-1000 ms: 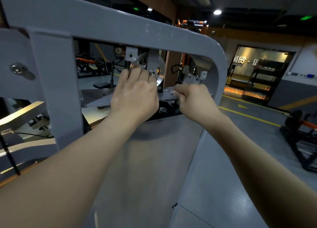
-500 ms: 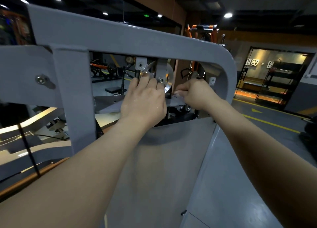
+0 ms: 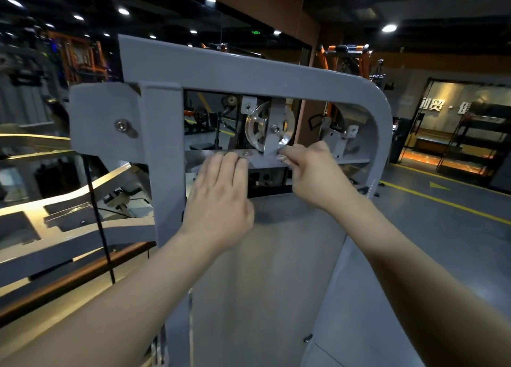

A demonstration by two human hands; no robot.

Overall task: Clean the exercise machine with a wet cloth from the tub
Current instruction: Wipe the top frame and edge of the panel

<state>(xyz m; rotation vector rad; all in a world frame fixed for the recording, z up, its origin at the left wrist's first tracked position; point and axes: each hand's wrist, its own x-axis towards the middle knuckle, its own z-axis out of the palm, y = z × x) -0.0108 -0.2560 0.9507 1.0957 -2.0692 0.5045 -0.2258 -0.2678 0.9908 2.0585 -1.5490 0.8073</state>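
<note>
The grey exercise machine frame (image 3: 249, 71) fills the middle of the view, with a silver pulley wheel (image 3: 258, 127) in a bracket inside its opening. My left hand (image 3: 221, 192) lies flat with straight fingers, its tips resting on the horizontal grey plate (image 3: 201, 156) below the pulley. My right hand (image 3: 312, 170) has its fingers curled, and their tips press at the foot of the pulley bracket. No cloth or tub shows in either hand or anywhere in view.
A tall grey shroud panel (image 3: 262, 283) stands below my hands. Angled machine arms and a black cable (image 3: 96, 201) lie to the left. Grey floor with yellow lines (image 3: 442, 201) spreads right, toward black shelving (image 3: 475, 145) and more gym machines behind.
My left hand has slid down off the pulley wheel onto the plate, uncovering the wheel. My right hand has stayed by the bracket. My view has shifted, so the frame sits further right.
</note>
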